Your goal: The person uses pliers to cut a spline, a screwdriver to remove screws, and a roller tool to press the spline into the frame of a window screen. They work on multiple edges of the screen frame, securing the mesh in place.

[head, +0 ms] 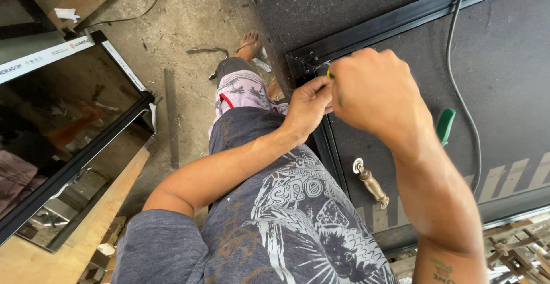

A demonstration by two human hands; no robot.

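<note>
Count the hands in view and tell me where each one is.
2. The left hand rests at the dark frame's corner; the right hand is fisted just beside it, gripping something mostly hidden. No others visible.

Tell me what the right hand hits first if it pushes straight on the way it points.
Probably the corner of the black frame, directly ahead of the right hand; the left hand sits just beside that line. Depth is unclear.

bare panel (504, 66) right of the cable (458, 83), frame corner (303, 60) crowded
</note>
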